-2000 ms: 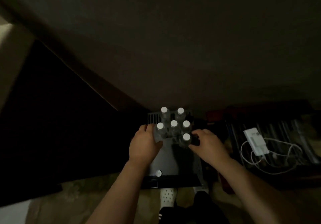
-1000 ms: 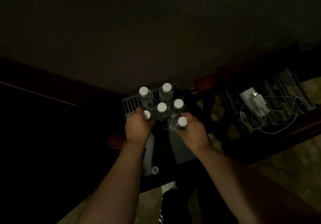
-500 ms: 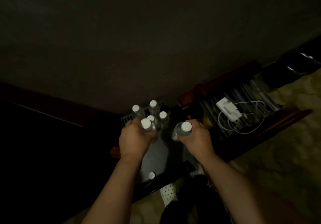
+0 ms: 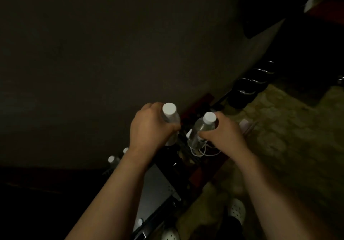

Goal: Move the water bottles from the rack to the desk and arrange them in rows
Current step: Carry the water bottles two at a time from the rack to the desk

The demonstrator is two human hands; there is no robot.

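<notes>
The room is dim. My left hand [image 4: 149, 128] grips a clear water bottle with a white cap [image 4: 169, 112], held upright in the air. My right hand [image 4: 223, 133] grips a second clear water bottle [image 4: 202, 126], tilted slightly left. Both bottles are lifted well above the rack [image 4: 156, 187], a grey metal shelf low in the view under my left forearm. Two more white-capped bottles [image 4: 112, 159] still stand on the rack, partly hidden behind my left arm. The desk is not clearly visible.
A dark wall fills the upper view. A low dark-red shelf [image 4: 202, 167] with a white charger and cable [image 4: 199, 148] lies below my hands. Black metal-rimmed items [image 4: 249, 85] sit to the right on patterned carpet [image 4: 288, 131]. My white shoes [image 4: 236, 210] are below.
Both hands closed on a bottle each and lifted them off the rack. The view has swung right, so the rack and remaining bottles slid to the lower left.
</notes>
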